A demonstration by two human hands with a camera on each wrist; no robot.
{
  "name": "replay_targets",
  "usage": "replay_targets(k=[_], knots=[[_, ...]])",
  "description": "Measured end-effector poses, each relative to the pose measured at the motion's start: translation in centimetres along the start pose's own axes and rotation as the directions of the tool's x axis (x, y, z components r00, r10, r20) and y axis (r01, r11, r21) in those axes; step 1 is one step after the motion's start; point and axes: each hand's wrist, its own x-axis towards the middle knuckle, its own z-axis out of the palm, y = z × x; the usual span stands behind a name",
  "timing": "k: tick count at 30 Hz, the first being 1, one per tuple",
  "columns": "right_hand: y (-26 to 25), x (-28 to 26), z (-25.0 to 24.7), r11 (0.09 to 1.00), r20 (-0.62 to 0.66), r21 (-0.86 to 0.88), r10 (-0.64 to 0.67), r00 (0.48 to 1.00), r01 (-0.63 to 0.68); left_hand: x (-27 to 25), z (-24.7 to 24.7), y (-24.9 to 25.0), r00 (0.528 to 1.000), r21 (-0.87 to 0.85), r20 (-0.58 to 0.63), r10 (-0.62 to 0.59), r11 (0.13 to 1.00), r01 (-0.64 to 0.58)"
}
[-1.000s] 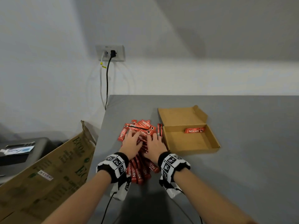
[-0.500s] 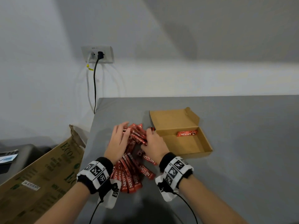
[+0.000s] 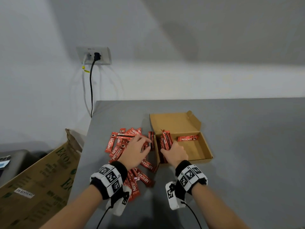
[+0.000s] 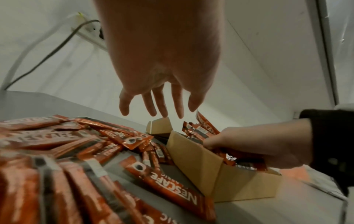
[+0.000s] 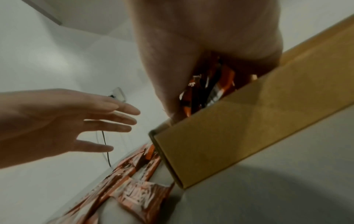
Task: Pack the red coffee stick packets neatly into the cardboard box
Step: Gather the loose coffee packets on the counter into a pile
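- Bundle of red coffee stick packets [image 3: 166, 140], gripped in the right hand [image 3: 175, 154], standing on edge inside the left end of the cardboard box [image 3: 204, 150], just right of frame centre in the head view; fingers curled round the sticks, thumb on the near side.
- Best lowered flat against the left wall, long sides parallel to it, ends squared before letting go; probably worth a light press so the sticks lie level rather than fanned.
- One lone packet [image 3: 187, 138] lying crosswise along the box's far wall, right of the bundle; likely needs turning to match, or the row ends up uneven.
- Loose pile of packets [image 3: 115, 146] spread on the grey table [image 3: 247, 129] left of the box, centre-left of the frame, criss-crossed and overlapping.
- Left hand [image 3: 135, 152] hovering over the pile, fingers straight and spread, holding nothing; clear in the left wrist view, fingertips [image 4: 162, 112] above the sticks.
- Good next use for it: squaring a small handful, all one way, before lifting.
- Risk: thin left wall bulging or the light box sliding under a push.
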Motion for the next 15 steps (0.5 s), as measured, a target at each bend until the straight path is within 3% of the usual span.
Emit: replay_targets(k=[9, 15], knots=[[-0.5, 0.1, -0.3, 0.979, 0.076, -0.203, 0.012, 0.997, 0.003, 1.4, 2.0, 2.6, 0.985, 0.0, 0.168, -0.033, 0.999, 0.033], [-0.9, 0.0, -0.6, 0.961, 0.082, -0.275, -0.019, 0.996, 0.04, 1.9, 2.2, 2.9, 0.99, 0.01, 0.132, -0.049, 0.999, 0.048]])
